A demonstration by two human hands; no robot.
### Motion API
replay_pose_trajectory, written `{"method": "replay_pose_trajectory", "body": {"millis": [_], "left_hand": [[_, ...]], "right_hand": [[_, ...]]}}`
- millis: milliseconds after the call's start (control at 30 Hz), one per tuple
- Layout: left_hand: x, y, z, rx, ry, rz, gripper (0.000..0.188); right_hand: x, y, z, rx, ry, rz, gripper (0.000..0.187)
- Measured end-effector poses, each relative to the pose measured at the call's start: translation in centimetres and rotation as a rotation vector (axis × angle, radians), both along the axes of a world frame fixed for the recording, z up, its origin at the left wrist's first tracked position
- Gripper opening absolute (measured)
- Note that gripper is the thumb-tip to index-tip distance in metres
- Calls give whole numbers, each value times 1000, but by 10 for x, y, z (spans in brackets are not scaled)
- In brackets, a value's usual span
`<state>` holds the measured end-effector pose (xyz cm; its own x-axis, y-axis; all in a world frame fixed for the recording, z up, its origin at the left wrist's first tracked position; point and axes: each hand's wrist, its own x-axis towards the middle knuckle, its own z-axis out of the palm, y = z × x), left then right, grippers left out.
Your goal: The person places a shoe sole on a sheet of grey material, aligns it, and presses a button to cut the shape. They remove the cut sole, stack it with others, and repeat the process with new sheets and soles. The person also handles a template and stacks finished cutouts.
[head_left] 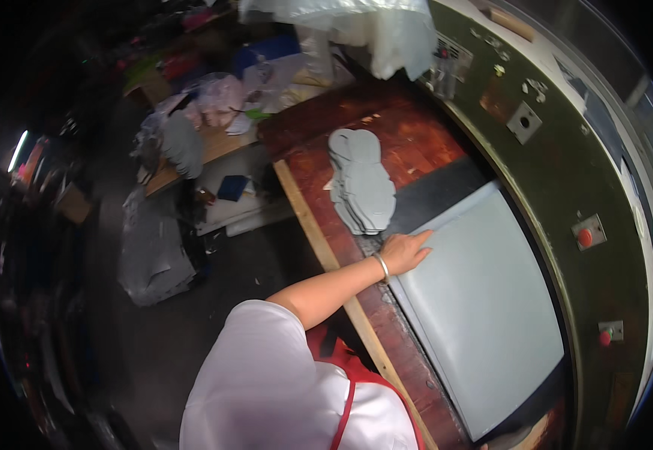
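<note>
My left hand (407, 253) reaches across from the lower left, a pale bangle on its wrist. It rests at the near left corner of a large light grey sheet (484, 300), index finger stretched out along the surface, fingers not wrapped round anything. The sheet lies over a dark strip, its left edge looking layered or folded. Just beyond the hand stands a stack of grey cut-out pieces (364, 180) with scalloped outlines. At the lower edge a skin-coloured shape, seemingly my right hand (540, 433), shows by the sheet's near end; its fingers cannot be made out.
A red-brown worktop (424, 139) with a pale wooden edge strip (307, 214) carries the stack. Along the right runs a green machine beam (525, 176) with red buttons (584, 238). Clear plastic (394, 37) hangs at the back. A bagged grey bundle (157, 251) stands left.
</note>
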<state>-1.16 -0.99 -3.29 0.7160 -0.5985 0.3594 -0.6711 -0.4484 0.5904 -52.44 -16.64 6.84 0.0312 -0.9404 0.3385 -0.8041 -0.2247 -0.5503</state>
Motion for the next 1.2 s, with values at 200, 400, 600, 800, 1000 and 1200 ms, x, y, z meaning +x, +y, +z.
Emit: {"method": "replay_pose_trajectory", "body": {"millis": [200,400,600,800,1000,1200], "left_hand": [[-5,-17,3,219,-101,58,46],[2,-18,6,156,-68,-44,44],[7,-25,7,150,-83,-57,43],[16,-42,8,89,-111,-55,41],[48,-86,25,88,-100,-157,44],[42,-73,55,257,299,-163,40]], "right_hand": [[106,8,-32,349,-824,333,84],[282,2,-45,609,-1020,750,83],[413,28,-43,159,-123,606,81],[430,24,-60,8,-46,630,90],[379,-96,-55,17,-318,488,82],[273,-263,47,-377,-448,-198,81]]}}
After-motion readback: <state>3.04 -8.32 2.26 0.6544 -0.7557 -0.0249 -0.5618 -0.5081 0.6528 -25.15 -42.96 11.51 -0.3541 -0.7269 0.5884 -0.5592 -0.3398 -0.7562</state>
